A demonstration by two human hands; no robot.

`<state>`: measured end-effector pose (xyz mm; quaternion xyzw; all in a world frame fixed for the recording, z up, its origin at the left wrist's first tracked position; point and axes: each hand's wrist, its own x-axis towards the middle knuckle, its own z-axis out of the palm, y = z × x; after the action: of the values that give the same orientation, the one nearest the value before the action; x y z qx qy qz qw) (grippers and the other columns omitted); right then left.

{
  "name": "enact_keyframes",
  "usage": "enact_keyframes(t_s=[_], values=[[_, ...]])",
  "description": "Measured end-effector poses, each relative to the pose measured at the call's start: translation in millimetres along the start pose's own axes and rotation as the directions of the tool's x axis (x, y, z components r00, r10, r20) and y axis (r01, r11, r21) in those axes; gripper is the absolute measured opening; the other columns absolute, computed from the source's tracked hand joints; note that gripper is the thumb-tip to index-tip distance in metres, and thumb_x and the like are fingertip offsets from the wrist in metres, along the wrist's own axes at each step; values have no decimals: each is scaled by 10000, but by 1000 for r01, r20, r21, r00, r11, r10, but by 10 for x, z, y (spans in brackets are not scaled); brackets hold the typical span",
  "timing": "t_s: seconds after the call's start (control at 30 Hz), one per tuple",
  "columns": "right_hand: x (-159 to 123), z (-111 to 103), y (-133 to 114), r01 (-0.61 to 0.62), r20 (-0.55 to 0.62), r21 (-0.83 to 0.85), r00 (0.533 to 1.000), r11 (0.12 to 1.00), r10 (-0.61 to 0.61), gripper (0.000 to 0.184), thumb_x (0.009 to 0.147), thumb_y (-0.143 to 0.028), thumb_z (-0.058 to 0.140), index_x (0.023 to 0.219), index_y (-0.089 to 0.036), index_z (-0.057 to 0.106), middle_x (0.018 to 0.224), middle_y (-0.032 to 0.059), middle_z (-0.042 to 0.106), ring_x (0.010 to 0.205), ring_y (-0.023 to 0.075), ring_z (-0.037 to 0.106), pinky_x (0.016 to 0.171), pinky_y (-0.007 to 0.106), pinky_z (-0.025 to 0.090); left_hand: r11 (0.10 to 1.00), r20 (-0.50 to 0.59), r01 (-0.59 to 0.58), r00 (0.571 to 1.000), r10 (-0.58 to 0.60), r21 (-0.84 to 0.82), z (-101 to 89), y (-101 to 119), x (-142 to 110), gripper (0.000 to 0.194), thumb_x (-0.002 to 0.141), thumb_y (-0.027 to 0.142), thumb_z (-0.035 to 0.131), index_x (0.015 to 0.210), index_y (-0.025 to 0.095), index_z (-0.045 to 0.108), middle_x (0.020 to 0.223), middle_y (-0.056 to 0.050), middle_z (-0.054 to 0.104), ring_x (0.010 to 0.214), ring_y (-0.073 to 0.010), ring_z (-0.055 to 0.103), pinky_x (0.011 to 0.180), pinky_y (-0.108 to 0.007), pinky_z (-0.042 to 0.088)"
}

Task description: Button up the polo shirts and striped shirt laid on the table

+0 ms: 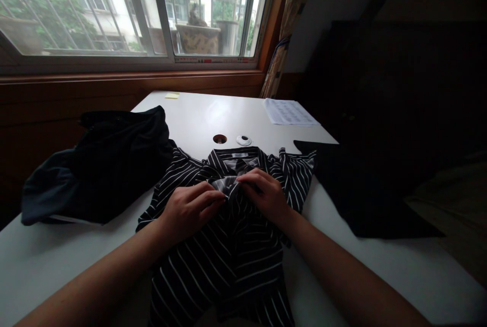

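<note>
A black shirt with white stripes [213,256] lies spread on the white table, its collar towards the window. My left hand [194,208] pinches the shirt's front opening just below the collar, fingers closed on the cloth. Opposite it, my right hand [266,195] grips the other side of the opening between thumb and fingers. The two hands almost meet, and a lighter inner side of the fabric shows between them. Whether a button is under the fingertips I cannot make out.
Dark folded clothing [114,159] lies at the left, and a black cloth [361,190] at the right. Beyond the shirt, the white table [190,119] has a cable hole [219,139], a round white cover [244,140], printed papers [291,112] and a yellow note [172,96]. A barred window stands behind.
</note>
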<state>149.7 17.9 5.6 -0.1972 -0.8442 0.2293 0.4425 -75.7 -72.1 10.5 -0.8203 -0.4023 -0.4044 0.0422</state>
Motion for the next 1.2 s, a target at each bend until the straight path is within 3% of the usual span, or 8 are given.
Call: enact_keyframes(t_s=[0.17, 0.3, 0.4, 0.53, 0.67, 0.83, 1.2], values=[[-13, 13, 3, -15, 39, -28, 999, 999, 16, 73, 945, -262, 607, 996, -246, 657, 851, 8, 634, 753, 140, 610, 680, 298, 520, 1000, 36, -31, 999, 31, 2, -6, 19, 1, 146, 927, 230, 638, 1073, 222, 633, 917, -11, 652, 671, -103, 591, 544, -225, 442], [-14, 26, -1, 9, 33, -55, 999, 998, -7, 53, 941, -276, 617, 942, -234, 649, 798, 0, 609, 701, 133, 579, 645, 289, 496, 998, 90, -63, 994, 63, 3, -9, 23, -1, 301, 937, 276, 624, 1232, 243, 571, 969, -21, 658, 659, -111, 591, 531, -233, 458], [-14, 31, -1, 16, 28, -52, 999, 999, -14, 57, 942, -280, 614, 930, -231, 640, 791, -3, 601, 692, 132, 572, 639, 288, 492, 993, 215, -99, 973, 84, 60, -4, 16, -9, 396, 962, 238, 547, 1351, 302, 500, 1051, -28, 649, 641, -117, 585, 513, -250, 450], [-16, 33, 7, 15, 35, -49, 999, 999, -13, 47, 941, -271, 614, 934, -229, 636, 803, 0, 602, 706, 133, 572, 660, 292, 494, 990, 337, -104, 939, 65, 96, 9, 6, -24, 376, 952, 211, 514, 1310, 324, 536, 1143, -25, 630, 635, -125, 588, 498, -266, 429], [-15, 38, 3, 8, 28, -63, 1000, 998, -6, 56, 944, -270, 608, 923, -225, 634, 778, -4, 584, 678, 128, 550, 634, 283, 478, 995, 270, -84, 961, 67, 52, 18, -10, -31, 245, 960, 190, 514, 1187, 243, 587, 1088, -18, 667, 684, -130, 620, 510, -259, 419], [-17, 37, -19, -20, 21, -89, 1000, 996, 22, 49, 947, -266, 606, 928, -228, 630, 784, -2, 575, 685, 129, 545, 641, 283, 467, 1000, 182, -13, 983, 15, -11, 15, -13, -11, 188, 964, 162, 519, 1123, 228, 595, 1034, -5, 681, 714, -113, 639, 553, -236, 448], [-5, 33, -28, -86, -75, -139, 994, 987, 76, 81, 960, -281, 581, 914, -230, 623, 817, 8, 598, 733, 150, 583, 687, 290, 470, 949, 290, 116, 957, -27, -294, 56, -54, -14, 173, 961, 121, 452, 1054, 195, 578, 1112, -69, 633, 876, -155, 636, 701, -264, 512]])
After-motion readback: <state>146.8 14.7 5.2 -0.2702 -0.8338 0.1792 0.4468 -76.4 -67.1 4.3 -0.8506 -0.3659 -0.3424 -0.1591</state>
